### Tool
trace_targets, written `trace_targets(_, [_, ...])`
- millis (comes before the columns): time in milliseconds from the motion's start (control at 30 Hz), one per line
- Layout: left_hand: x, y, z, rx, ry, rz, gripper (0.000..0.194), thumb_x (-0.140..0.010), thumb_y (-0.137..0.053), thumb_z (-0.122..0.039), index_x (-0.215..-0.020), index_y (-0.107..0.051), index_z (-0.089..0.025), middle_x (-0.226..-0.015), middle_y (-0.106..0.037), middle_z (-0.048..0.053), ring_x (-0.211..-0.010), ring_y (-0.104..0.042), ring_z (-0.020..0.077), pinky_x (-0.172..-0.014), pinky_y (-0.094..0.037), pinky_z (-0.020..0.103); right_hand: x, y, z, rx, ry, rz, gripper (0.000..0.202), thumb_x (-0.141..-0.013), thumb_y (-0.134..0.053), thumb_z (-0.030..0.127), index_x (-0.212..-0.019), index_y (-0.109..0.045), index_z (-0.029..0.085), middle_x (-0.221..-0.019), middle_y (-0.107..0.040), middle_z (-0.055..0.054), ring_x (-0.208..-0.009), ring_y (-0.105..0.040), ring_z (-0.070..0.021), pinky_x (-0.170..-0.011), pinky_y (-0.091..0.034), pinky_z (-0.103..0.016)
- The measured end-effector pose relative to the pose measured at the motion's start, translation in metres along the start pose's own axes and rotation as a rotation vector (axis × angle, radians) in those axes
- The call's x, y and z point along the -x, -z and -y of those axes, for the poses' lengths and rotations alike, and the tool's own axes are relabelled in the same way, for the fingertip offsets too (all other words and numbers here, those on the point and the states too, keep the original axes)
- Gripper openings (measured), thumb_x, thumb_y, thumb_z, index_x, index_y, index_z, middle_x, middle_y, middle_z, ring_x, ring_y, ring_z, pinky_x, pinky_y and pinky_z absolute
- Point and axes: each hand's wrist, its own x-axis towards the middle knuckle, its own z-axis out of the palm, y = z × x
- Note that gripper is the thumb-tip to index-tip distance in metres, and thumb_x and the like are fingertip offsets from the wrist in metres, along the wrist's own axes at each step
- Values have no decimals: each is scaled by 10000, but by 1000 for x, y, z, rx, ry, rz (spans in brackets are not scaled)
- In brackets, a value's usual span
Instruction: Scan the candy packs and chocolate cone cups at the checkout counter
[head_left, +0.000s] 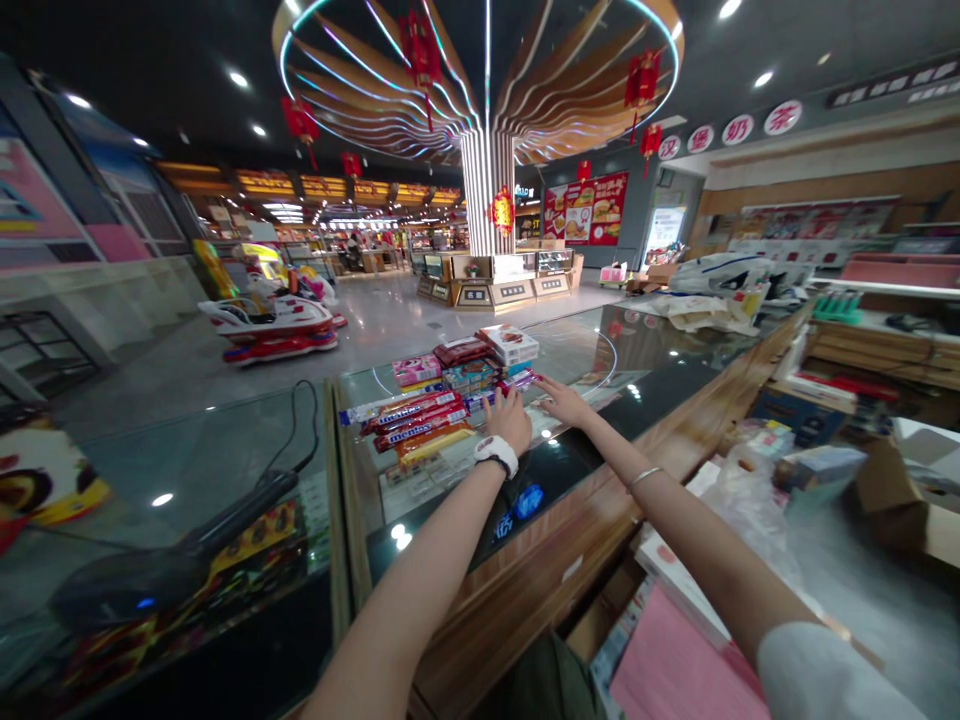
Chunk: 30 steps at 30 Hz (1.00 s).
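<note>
On the glass counter [577,350], a small purple-and-pink candy pack [520,380] lies between my two hands. My left hand [511,420], with a white watch on the wrist, has its fingers bent at the near-left end of the pack. The fingertips of my right hand [562,402] pinch the other end. Just left are red Mentos packs [420,422] in a row, with orange-yellow packs [433,445] in front. Behind them stand a stack of blue boxes [471,375], a pink box [416,370], dark red packets [461,350] and a white box [511,343].
A blue-wrapped item [529,500] shows near the counter's front edge. To the left, a black handheld scanner [187,560] with a cable lies on another glass top. Cartons [900,490] and plastic bags [750,480] crowd the right side. White bags [720,280] sit on the counter's far end.
</note>
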Motion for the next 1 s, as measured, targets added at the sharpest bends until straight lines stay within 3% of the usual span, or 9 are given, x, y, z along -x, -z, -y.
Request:
trace_targets(300, [4,-2,3,-65,-30,21,580,-931,-353,-246,-1505,-386,-173,-1627,-273,51,-1525,-138,312,-1244,-65,556,6,2,10,72,-76,79,622,-901,-492,250,-1512,-380,270,-1610,-301,-68,-1461,-323,-347,-1145,-300,-626])
trace_targets(433, [8,8,2,-148,-86,-21,586,-923,-338,-209,-1497,-391,-108,-1624,-272,77,-1525,-136,313,-1250,-36,541,11,11,17,119,-32,50,668,-886,-528,278,-1528,-346,264,-1609,-303,-68,-1475,-298,-336,-1161,-276,-613])
trace_targets(567, [15,22,7,-188,-102,-60,595,-907,-369,-199,-1497,-397,-122,-1618,-279,99,-1520,-158,323,-1243,-41,574,20,20,32,202,6,42,673,-903,-506,334,-1543,-315,252,-1615,-292,-34,-1490,-262,-320,-1194,-231,-568])
trace_targets(733, [38,48,22,-223,-125,-133,578,-925,-377,-223,-1497,-400,-141,-1607,-306,94,-1517,-179,310,-1245,-64,575,34,27,67,223,99,-21,663,-918,-469,375,-1544,-312,225,-1609,-304,-30,-1498,-252,-285,-1210,-213,-530])
trace_targets(1000, [108,94,55,-291,-92,-205,533,-952,-365,-241,-1474,-430,-155,-1586,-357,81,-1502,-235,303,-1240,-119,572,56,25,149,137,241,-81,675,-906,-492,365,-1539,-318,208,-1609,-307,-43,-1493,-267,-276,-1211,-212,-505])
